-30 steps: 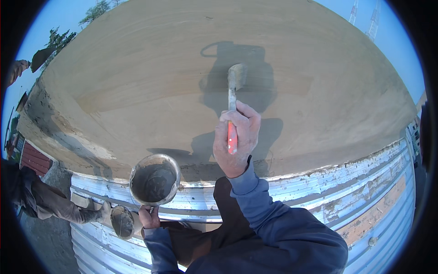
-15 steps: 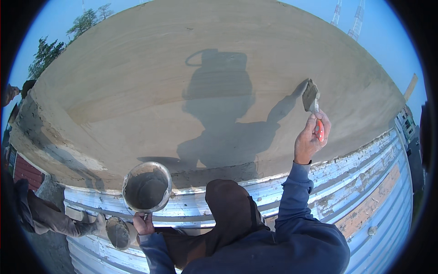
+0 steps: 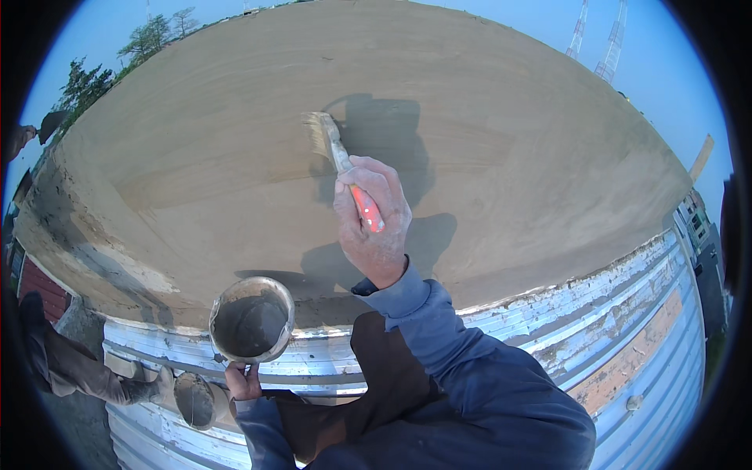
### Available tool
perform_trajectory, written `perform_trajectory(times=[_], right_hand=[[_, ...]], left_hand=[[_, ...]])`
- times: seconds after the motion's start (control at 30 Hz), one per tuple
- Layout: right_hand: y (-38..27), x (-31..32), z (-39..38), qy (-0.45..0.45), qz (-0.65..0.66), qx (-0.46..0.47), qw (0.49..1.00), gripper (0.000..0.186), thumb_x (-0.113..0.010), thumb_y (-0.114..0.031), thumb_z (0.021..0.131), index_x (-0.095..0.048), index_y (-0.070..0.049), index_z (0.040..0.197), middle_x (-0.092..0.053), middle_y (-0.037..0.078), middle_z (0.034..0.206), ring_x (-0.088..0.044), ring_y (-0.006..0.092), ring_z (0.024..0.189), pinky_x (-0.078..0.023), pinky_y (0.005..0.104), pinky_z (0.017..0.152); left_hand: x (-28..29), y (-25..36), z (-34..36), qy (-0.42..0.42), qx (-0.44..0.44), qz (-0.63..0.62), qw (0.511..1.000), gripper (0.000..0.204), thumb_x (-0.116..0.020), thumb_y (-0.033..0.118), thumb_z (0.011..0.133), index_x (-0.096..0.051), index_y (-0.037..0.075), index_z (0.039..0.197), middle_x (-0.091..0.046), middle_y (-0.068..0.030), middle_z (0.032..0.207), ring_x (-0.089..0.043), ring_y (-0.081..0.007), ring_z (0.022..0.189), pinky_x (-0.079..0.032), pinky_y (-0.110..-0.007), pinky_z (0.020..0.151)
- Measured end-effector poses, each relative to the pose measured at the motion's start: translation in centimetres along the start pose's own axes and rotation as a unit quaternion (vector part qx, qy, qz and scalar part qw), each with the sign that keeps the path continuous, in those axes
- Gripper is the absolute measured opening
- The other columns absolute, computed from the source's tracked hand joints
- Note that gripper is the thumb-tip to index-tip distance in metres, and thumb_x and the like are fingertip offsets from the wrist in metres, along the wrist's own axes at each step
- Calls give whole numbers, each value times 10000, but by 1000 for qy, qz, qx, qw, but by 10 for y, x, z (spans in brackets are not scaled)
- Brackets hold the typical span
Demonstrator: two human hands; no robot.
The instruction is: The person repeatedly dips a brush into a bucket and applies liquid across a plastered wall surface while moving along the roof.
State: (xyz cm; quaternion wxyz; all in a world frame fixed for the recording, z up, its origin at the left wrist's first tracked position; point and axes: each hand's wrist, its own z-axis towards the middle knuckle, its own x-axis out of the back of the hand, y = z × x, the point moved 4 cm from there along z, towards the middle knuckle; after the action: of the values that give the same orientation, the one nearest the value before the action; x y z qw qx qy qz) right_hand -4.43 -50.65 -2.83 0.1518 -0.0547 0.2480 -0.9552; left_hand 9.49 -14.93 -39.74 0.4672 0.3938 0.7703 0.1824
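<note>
My right hand [image 3: 380, 223] grips the red handle of a paintbrush [image 3: 335, 147], out over the middle of the smooth grey cement surface [image 3: 509, 102]. The brush's pale bristles point up and to the left, close to the cement. Whether they touch it I cannot tell. Lower left, my left hand [image 3: 244, 381] is closed at the near rim of a round bucket [image 3: 291, 329] coated in cement. Grey wet-looking mix lies inside the bucket. Part of the left hand's fingers is hidden beneath the rim.
A second cement-smeared bucket [image 3: 196, 399] stands left of my left hand, near another person's leg [image 3: 78, 368]. Corrugated metal sheeting [image 3: 650, 298] runs along the near edge, with a wooden plank [image 3: 627, 352] on it. At the far left, another person's hand [image 3: 22, 141] shows.
My right hand has swung the brush left, from the right side of the cement to its middle. My left hand and the bucket have hardly moved.
</note>
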Motion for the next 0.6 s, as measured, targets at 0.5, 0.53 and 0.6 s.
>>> perform_trajectory(times=[0.5, 0.53, 0.6], right_hand=[[23, 58, -84, -5, 63, -72, 995, 148, -580, 18, 898, -549, -4, 1041, -621, 180, 1090, -601, 217, 953, -502, 333, 821], [22, 28, -102, -66, 132, -131, 980, 145, -591, 15, 894, -553, 0, 1033, -628, 169, 1077, -607, 205, 933, -507, 324, 803], [23, -25, -136, -212, 123, -218, 945, 122, -625, 9, 882, -593, -1, 999, -653, 131, 1021, -622, 162, 818, -517, 306, 706]], left_hand=[[-8, 17, -28, 41, -21, 70, 996, 130, -493, 58, 777, -534, 30, 897, -546, -120, 978, -553, -283, 896, -514, -455, 782], [-10, 16, -32, 48, -43, 69, 996, 86, -476, 65, 807, -529, 33, 867, -554, -121, 943, -561, -287, 866, -523, -464, 769], [-17, 15, -37, 38, -24, 44, 998, 70, -463, 45, 811, -521, 39, 850, -562, -108, 907, -574, -275, 828, -538, -464, 770]])
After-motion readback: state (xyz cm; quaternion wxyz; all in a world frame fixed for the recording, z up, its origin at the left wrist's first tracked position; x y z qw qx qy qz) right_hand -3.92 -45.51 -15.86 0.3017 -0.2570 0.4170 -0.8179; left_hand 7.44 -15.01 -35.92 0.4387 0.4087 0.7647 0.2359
